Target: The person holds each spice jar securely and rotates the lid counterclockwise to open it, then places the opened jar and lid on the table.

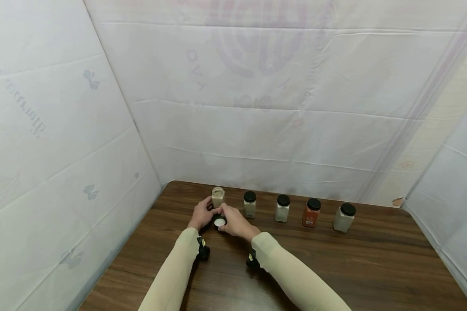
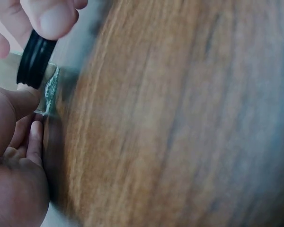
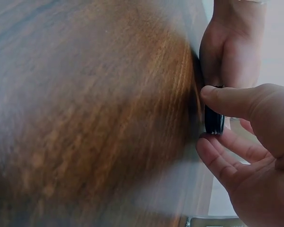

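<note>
I see two long sleeves, pale cream, snug | small black camera strapped at each wrist, tiny yellow spot on each | left hand [image 1: 200, 214] and right hand [image 1: 235, 223] bare

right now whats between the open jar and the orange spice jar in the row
In the head view, two black-capped jars stand between the open jar and the orange jar, with bare table showing in the gaps.

Black lid [image 1: 219, 223], white inside; brown woodgrain table [image 1: 358, 263]
</note>
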Tool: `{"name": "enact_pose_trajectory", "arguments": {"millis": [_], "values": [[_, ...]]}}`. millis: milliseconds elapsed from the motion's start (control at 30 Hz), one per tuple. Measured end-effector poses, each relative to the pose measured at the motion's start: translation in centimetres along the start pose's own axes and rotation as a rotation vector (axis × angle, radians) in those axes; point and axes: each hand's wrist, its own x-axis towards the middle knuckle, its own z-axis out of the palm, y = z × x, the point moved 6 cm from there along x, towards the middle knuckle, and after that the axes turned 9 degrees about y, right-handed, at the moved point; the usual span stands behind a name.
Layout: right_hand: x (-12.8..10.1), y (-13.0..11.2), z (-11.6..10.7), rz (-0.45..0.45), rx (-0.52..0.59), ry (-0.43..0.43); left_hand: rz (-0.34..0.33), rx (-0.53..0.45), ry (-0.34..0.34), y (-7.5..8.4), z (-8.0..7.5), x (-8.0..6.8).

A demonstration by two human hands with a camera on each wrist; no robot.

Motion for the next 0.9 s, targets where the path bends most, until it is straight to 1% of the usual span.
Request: {"name": "enact_pose_trajectory", "arguments": {"millis": [233,400,700,900], "values": [[0.15,0.12,0.52,0.025,0.001,0.000,0.015,0.013,0.004,0.03,0.03,0.08],[0.30,0.00,0.61,0.019,0.004,0.007,0.002,0.004,-0.002,0.21,0.05,0.03],[0.45,0.03,0.86,0.040,0.021,-0.007,0.002,0.000,-0.008,0.18,0.15,0.10],[0.56,0.01,0.99,0.040,0.021,-0.010,0.013,0.008,0.007,0.16,0.06,0.14]]}}
